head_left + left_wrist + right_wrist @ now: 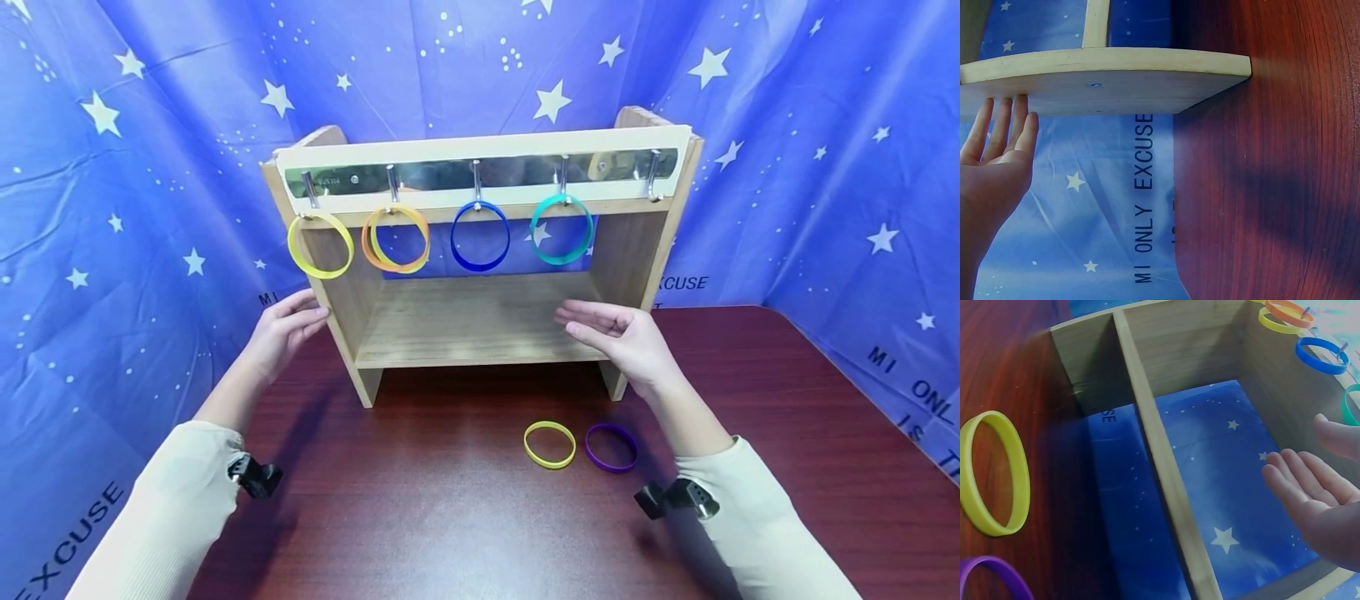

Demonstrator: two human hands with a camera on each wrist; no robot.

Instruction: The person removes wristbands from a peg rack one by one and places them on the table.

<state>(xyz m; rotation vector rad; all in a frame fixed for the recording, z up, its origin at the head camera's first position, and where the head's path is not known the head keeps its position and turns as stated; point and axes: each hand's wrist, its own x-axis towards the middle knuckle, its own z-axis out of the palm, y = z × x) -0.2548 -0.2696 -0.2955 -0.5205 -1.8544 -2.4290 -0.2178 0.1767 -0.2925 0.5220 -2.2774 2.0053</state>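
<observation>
My left hand (281, 332) touches the outer left side panel of the wooden rack (480, 321) with straight fingers, as the left wrist view shows. In front of the rack's right part, my right hand (622, 337) hangs with loosely extended fingers and holds nothing. From the metal hooks hang a yellow wristband (321, 275), an orange wristband (367, 250) together with a second yellow one, a blue wristband (480, 267) and a teal wristband (562, 260). On the table below lie another yellow wristband (550, 465) and a purple wristband (611, 469).
The hook (654, 179) at the far right carries no band. A dark red wood-grain table (435, 517) bears the rack. Blue curtains (480, 75) with white stars stand behind and on both sides.
</observation>
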